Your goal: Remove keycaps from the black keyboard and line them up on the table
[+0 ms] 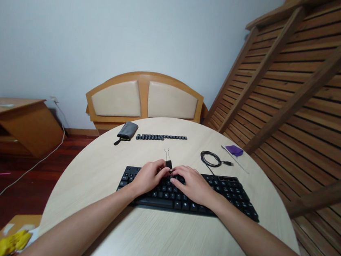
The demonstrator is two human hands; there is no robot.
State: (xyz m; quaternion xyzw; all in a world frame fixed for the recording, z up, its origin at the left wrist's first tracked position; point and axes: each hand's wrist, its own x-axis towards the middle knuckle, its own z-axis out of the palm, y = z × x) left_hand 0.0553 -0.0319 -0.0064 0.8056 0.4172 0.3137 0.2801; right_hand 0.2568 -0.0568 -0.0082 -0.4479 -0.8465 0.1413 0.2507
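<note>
A black keyboard (230, 194) lies across the table in front of me. Both hands meet over its upper middle keys. My left hand (149, 177) is closed, thumb and fingers around a small keycap puller (169, 164) with a black body and two thin wire prongs pointing away from me. Close against the puller's near end is my right hand (193, 184), its thumb and fingertips curled together. Whatever sits between those right fingertips is too small to make out. Farther back, removed keycaps (154, 137) stand in a row on the table.
The round pale table (86, 188) also holds a grey pouch (128, 130) at back left. A coiled black cable (211, 159) lies behind the keyboard, with a purple cloth (235, 150) and a thin rod (237, 162) farther right. Wooden slats (310, 90) lean close on the right.
</note>
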